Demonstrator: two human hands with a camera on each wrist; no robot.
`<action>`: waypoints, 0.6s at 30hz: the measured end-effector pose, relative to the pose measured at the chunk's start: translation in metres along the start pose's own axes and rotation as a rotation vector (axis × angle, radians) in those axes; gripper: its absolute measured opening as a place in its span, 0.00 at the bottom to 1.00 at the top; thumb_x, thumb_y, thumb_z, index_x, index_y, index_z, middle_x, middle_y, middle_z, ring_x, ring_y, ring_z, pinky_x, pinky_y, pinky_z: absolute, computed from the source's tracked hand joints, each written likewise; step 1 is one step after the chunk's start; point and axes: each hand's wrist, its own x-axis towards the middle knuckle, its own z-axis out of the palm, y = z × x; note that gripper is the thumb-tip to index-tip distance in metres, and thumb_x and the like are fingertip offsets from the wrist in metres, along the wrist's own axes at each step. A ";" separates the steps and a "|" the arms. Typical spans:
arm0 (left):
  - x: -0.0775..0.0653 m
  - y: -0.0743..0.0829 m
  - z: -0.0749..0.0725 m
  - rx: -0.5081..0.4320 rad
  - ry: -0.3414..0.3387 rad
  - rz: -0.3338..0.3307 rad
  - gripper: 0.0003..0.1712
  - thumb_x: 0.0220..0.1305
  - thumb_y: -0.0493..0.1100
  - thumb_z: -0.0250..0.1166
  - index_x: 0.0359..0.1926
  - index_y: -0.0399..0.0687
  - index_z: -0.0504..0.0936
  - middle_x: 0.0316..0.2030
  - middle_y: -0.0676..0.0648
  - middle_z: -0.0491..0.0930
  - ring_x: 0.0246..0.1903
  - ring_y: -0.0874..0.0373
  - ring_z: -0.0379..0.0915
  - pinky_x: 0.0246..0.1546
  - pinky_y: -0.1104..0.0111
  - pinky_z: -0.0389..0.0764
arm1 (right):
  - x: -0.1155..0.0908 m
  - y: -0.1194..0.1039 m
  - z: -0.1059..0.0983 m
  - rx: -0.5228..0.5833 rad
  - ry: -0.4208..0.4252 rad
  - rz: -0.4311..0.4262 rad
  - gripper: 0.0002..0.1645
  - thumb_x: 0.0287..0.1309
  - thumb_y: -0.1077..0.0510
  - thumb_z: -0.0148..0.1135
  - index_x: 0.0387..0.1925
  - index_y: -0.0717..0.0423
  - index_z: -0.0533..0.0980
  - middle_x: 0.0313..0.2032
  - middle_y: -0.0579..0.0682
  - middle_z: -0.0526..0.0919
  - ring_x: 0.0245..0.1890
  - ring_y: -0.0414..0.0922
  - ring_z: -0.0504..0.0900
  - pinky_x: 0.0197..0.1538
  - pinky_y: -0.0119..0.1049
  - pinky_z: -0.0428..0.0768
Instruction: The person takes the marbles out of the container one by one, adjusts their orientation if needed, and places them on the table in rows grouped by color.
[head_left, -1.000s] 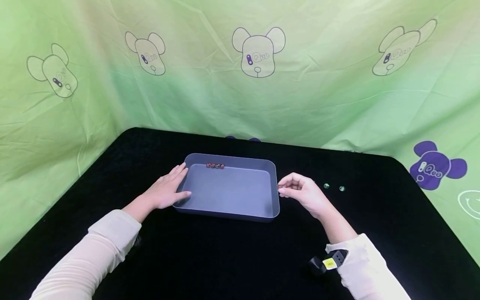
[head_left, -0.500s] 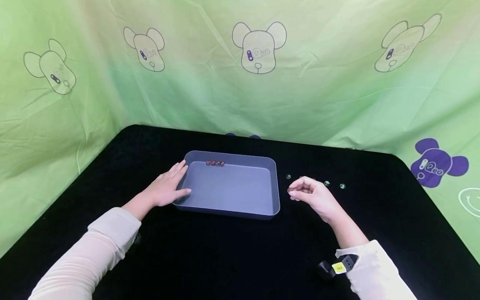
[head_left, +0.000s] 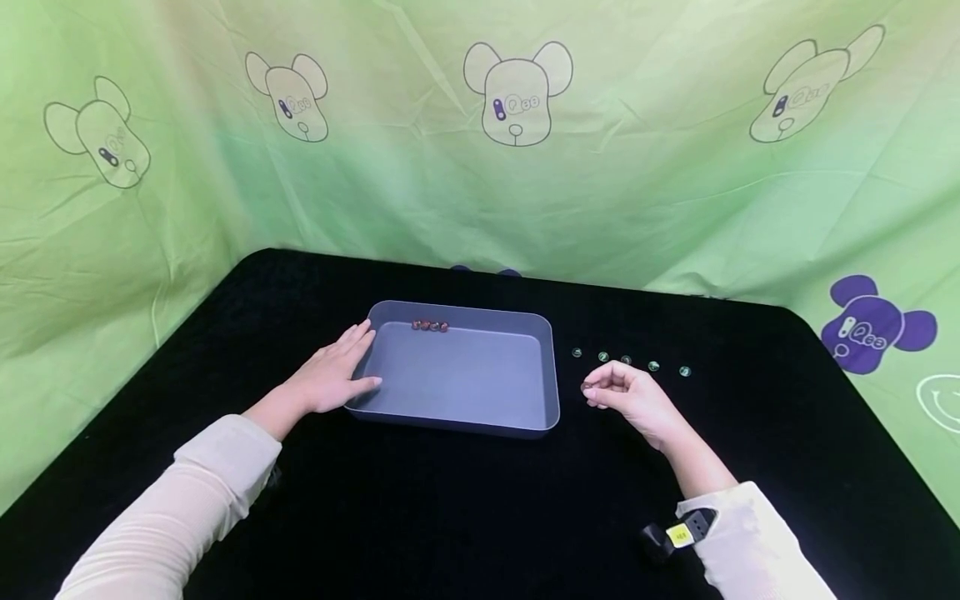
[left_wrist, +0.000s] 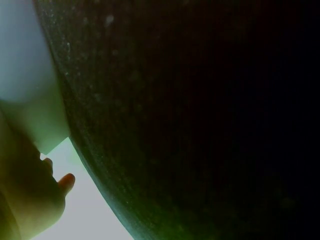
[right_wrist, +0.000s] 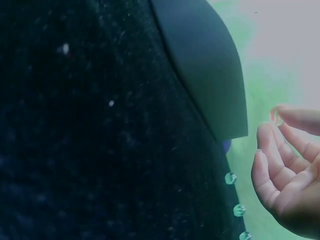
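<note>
A dark grey rectangular tray (head_left: 457, 375) sits on the black-covered table. My left hand (head_left: 326, 382) rests on its left rim, fingers straight and thumb spread over the inside. In the left wrist view, part of the left hand (left_wrist: 37, 195) shows at the lower left beside the tray wall. To the tray's right, my right hand (head_left: 630, 398) pinches a small reddish glass marble (head_left: 587, 386) between thumb and forefinger. The right wrist view shows this marble (right_wrist: 276, 116) at the fingertips. Several reddish marbles (head_left: 430, 326) line the tray's far wall inside.
Several clear greenish marbles (head_left: 653, 366) form a row on the black cloth (head_left: 465, 508) beyond my right hand. One of them (head_left: 577, 352) lies just right of the tray. Green printed fabric (head_left: 375, 200) hangs behind and beside the table.
My right hand has drawn back to the right from the tray's right rim, still pinching the reddish marble, and greenish marbles behind it have come into sight. The left hand stays put.
</note>
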 end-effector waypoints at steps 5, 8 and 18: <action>0.000 0.000 0.001 0.005 0.007 0.008 0.43 0.58 0.58 0.50 0.64 0.37 0.46 0.65 0.42 0.39 0.63 0.47 0.34 0.56 0.50 0.49 | 0.002 0.008 -0.001 -0.030 -0.003 0.023 0.13 0.48 0.68 0.57 0.34 0.76 0.68 0.26 0.42 0.77 0.26 0.37 0.76 0.31 0.30 0.74; 0.000 -0.001 0.001 0.021 0.013 0.007 0.42 0.58 0.58 0.50 0.64 0.37 0.47 0.65 0.42 0.39 0.63 0.47 0.34 0.56 0.51 0.48 | 0.005 0.011 0.001 -0.049 -0.007 0.039 0.12 0.48 0.68 0.57 0.33 0.75 0.68 0.26 0.43 0.78 0.26 0.38 0.77 0.31 0.31 0.74; -0.001 0.002 -0.001 0.049 -0.006 0.005 0.42 0.59 0.59 0.49 0.65 0.37 0.46 0.65 0.42 0.39 0.63 0.48 0.33 0.57 0.53 0.46 | 0.009 0.013 0.006 -0.096 -0.014 0.085 0.13 0.46 0.69 0.58 0.33 0.76 0.68 0.29 0.59 0.78 0.25 0.38 0.76 0.31 0.32 0.74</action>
